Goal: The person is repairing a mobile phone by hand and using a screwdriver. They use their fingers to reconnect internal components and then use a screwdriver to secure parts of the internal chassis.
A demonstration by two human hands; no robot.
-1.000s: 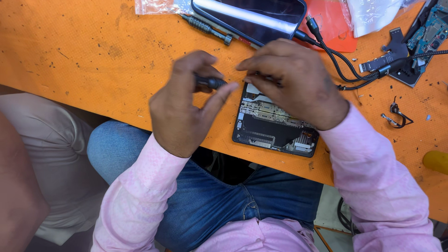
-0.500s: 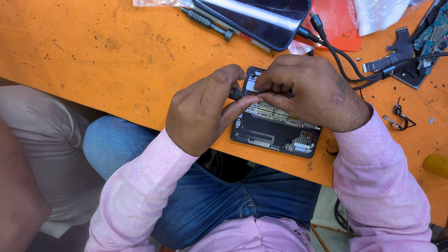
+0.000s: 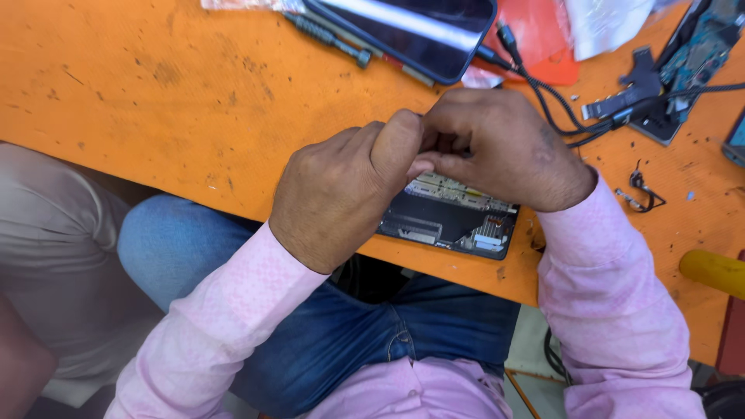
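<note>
An orange worktable (image 3: 155,101), scuffed and speckled with dark marks, fills most of the view. Below its near edge sit the person's blue jeans (image 3: 310,334) and pink shirt sleeves (image 3: 613,310).

At the table's near edge lies an opened smartphone (image 3: 450,217), its back off, showing a dark inner plate and pale metal parts. Both hands meet just above its upper end and cover it there.

The left hand (image 3: 341,194) is curled into a loose fist, thumb pressed forward against the fingers of the other hand. The right hand (image 3: 504,147) is bent over, fingers drawn together and pinched at the point where the two hands touch. Whatever they grip between them is hidden by the fingers, so I cannot tell what it is.

Farther up the table lies a second smartphone (image 3: 419,31) with a dark glossy screen, resting partly on an orange sheet (image 3: 543,39). A black cable (image 3: 559,109) plugs into its end and runs right toward a bare circuit board (image 3: 698,46). A screwdriver (image 3: 326,35) lies left of that phone. A small black wire clip (image 3: 642,190) sits just right of the right wrist, and a yellow handle (image 3: 714,271) pokes in at the right edge.
</note>
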